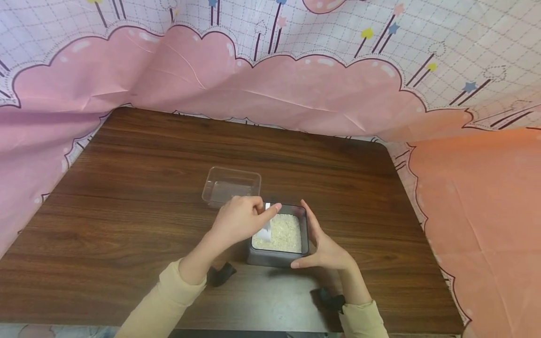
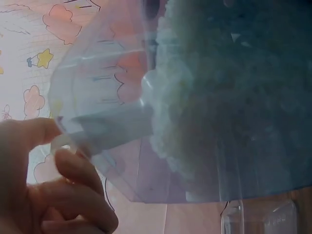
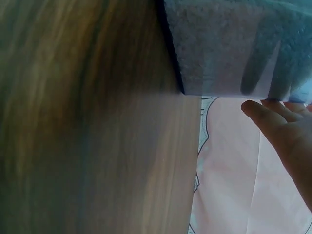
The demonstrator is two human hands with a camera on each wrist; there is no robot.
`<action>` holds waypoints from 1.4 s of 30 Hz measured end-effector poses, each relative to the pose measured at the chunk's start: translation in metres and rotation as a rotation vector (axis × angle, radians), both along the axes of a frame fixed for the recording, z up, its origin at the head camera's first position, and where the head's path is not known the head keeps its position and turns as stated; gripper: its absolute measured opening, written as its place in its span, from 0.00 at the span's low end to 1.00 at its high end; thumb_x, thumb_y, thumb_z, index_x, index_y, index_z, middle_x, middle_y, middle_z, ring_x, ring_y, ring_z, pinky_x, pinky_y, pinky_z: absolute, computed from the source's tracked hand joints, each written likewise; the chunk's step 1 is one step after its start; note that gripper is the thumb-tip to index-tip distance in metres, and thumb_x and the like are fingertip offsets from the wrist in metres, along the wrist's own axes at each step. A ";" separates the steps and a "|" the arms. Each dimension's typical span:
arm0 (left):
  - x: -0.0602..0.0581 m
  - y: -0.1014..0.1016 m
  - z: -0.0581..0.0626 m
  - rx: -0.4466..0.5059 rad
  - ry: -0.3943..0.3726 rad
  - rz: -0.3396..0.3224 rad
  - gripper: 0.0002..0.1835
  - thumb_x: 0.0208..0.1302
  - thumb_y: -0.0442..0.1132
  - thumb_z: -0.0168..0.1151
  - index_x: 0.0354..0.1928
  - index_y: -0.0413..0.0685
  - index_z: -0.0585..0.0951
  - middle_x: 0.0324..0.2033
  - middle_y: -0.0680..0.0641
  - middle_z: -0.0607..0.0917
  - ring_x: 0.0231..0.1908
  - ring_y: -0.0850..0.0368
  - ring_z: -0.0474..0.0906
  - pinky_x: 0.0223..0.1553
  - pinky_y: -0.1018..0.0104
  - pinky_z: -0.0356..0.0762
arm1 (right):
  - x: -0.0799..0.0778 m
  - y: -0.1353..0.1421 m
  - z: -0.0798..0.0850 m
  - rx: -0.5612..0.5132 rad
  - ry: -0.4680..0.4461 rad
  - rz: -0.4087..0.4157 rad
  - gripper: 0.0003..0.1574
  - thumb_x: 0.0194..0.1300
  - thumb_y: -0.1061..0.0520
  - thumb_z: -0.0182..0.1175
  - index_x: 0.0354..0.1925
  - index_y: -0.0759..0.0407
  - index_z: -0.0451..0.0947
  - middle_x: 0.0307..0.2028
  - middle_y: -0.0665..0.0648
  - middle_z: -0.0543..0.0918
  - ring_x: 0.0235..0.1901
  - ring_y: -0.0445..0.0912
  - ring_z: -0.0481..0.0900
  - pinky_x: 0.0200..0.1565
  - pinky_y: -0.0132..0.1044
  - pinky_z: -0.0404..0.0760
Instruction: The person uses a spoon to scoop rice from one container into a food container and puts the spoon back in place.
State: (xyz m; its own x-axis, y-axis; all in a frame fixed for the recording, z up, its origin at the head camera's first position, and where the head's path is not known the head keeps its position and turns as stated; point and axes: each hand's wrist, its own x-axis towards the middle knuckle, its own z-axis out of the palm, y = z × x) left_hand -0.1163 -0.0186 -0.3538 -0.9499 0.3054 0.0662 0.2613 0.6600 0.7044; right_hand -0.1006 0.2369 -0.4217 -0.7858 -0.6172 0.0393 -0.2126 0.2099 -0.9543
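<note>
A square, see-through grey container of rice stands on the table. My left hand reaches over its left rim and pinches the handle of a white scoop. Through the clear wall in the left wrist view, the scoop's handle runs into the rice, which hides its lower end. At the container's right side, my right hand holds it, with the thumb at the front and the fingers toward the back corner. The right wrist view has those fingertips right at the container's wall.
An uncovered clear plastic box sits behind the left hand. Dark straps show beneath the wrists. The brown wooden table has a patterned pink cloth hanging behind it and at its sides.
</note>
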 end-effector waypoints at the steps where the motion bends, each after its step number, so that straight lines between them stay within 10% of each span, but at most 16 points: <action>1: 0.000 0.001 0.001 -0.008 0.000 -0.002 0.25 0.67 0.60 0.57 0.16 0.54 0.75 0.10 0.57 0.69 0.14 0.61 0.65 0.18 0.66 0.60 | 0.000 -0.001 -0.001 -0.001 -0.001 -0.010 0.86 0.44 0.60 0.79 0.76 0.48 0.23 0.76 0.63 0.31 0.75 0.57 0.28 0.66 0.68 0.37; 17: 0.007 0.003 0.001 -0.088 0.043 -0.056 0.25 0.70 0.44 0.50 0.11 0.53 0.64 0.08 0.59 0.59 0.12 0.64 0.53 0.14 0.70 0.50 | 0.002 -0.002 -0.008 0.032 0.087 -0.035 0.81 0.45 0.63 0.78 0.76 0.42 0.29 0.72 0.61 0.48 0.71 0.59 0.47 0.62 0.66 0.56; 33: 0.012 -0.006 0.004 0.034 0.299 0.031 0.23 0.67 0.42 0.51 0.12 0.52 0.61 0.09 0.60 0.56 0.13 0.64 0.54 0.15 0.68 0.51 | -0.002 -0.002 -0.008 0.018 0.113 -0.032 0.82 0.43 0.65 0.78 0.77 0.45 0.30 0.71 0.62 0.50 0.71 0.59 0.49 0.63 0.68 0.53; 42: 0.009 -0.011 0.003 0.130 0.239 0.029 0.23 0.70 0.40 0.51 0.14 0.50 0.62 0.09 0.60 0.58 0.14 0.66 0.54 0.17 0.69 0.52 | -0.004 -0.002 -0.007 0.031 0.108 -0.035 0.81 0.44 0.64 0.78 0.76 0.43 0.30 0.72 0.61 0.50 0.71 0.58 0.49 0.63 0.68 0.53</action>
State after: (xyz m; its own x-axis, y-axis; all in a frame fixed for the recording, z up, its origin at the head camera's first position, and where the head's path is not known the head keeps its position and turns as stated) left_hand -0.1070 -0.0295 -0.3509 -0.9109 0.2523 0.3266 0.4126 0.5780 0.7041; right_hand -0.1049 0.2352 -0.4291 -0.7992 -0.5915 0.1069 -0.3062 0.2477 -0.9192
